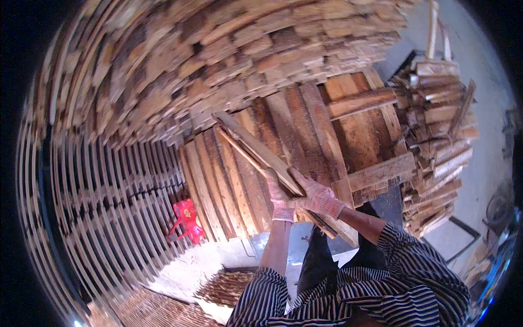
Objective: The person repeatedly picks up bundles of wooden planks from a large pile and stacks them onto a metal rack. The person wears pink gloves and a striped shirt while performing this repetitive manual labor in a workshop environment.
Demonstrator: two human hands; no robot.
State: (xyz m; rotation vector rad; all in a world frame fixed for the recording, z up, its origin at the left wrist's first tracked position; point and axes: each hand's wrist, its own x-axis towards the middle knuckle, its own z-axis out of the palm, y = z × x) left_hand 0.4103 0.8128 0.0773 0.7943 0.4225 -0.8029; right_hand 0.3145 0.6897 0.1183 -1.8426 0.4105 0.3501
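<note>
A few narrow wooden planks (pixel 256 150) are bunched together and slant from the upper left down toward my body. My left hand (pixel 279 197), in a pinkish work glove, is closed round their left side. My right hand (pixel 318 197), gloved the same way, grips them from the right, close beside the left. The planks' lower ends stick out below my wrists. Beneath my hands lies a layer of rough boards (pixel 238 180) set side by side, with shorter crosswise boards (pixel 381 170) on its right part. My palms and some fingertips are hidden.
A tall stack of planks (pixel 256 49) rises beyond the boards. Split wood (pixel 438 141) is piled at the right. Slatted wood racks (pixel 114 201) fill the left, by a red plastic stool (pixel 189 220). Bundled thin sticks (pixel 226 286) lie on the floor at the lower left.
</note>
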